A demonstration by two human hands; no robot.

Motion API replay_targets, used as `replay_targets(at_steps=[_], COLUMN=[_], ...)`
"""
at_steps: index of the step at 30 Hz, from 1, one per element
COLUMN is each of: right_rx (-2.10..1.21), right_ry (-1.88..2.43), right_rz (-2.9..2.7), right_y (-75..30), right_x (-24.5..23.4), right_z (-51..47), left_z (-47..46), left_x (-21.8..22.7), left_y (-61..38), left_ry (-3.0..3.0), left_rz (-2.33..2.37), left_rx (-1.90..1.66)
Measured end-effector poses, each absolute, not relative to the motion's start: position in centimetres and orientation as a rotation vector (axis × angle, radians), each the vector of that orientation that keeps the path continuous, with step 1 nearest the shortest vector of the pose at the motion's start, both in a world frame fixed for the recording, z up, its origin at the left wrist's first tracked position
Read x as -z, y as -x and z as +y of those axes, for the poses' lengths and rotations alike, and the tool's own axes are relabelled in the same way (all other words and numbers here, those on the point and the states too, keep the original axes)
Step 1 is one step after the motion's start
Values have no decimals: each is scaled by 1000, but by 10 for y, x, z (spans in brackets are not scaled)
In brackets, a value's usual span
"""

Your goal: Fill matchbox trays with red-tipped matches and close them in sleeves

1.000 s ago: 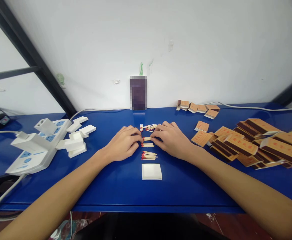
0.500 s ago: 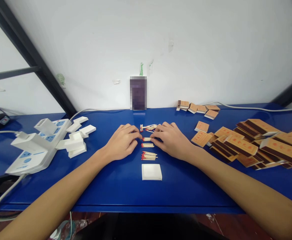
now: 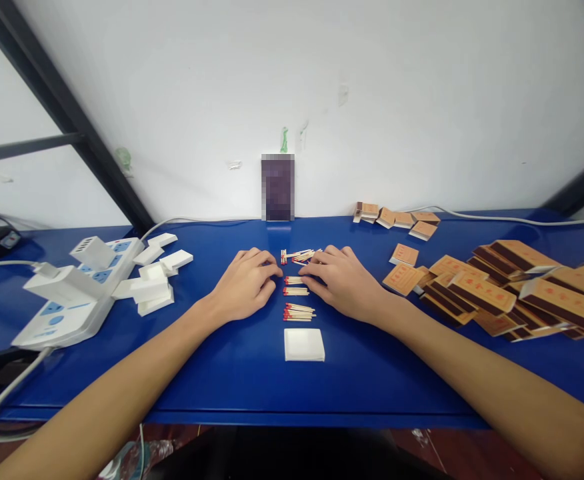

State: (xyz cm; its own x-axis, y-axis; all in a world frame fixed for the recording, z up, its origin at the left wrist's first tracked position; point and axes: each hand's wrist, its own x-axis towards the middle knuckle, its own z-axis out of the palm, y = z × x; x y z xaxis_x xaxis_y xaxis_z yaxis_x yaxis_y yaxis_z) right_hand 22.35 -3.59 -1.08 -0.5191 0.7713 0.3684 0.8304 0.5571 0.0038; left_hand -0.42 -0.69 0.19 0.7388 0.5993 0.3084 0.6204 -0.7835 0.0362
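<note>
Left hand [image 3: 246, 283] and right hand [image 3: 343, 280] flank matches [image 3: 297, 291], fingers curled
Likely light, stiff, easily snapped; best pinched mid-stick; whether either grips any, cannot tell

Table [image 3: 232, 377]: smooth, glossy blue finish, reflective from where I stand. Matches [image 3: 299, 291]: bare, pale wooden sticks with matt red heads. White tray [image 3: 305, 345]: smooth; paper card or plastic cannot be told. Matchboxes [image 3: 485, 292]: printed orange paper card, dark matt side strips. Power strip [image 3: 75, 320]: smooth white plastic. Frame [image 3: 55, 100]: dark, metal-looking. Wall [image 3: 422, 100]: white, mostly smooth, low sheen.
</note>
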Motion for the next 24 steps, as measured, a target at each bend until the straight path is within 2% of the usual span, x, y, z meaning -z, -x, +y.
replay_targets(at_steps=[24], right_rx=[122], right_ry=[1288], right_rz=[-2491], right_y=[-220], right_x=[4], right_z=[-45], left_z=[-9], left_x=[-2], left_y=[3], left_ry=[2951], left_rz=[-956], left_rx=[463])
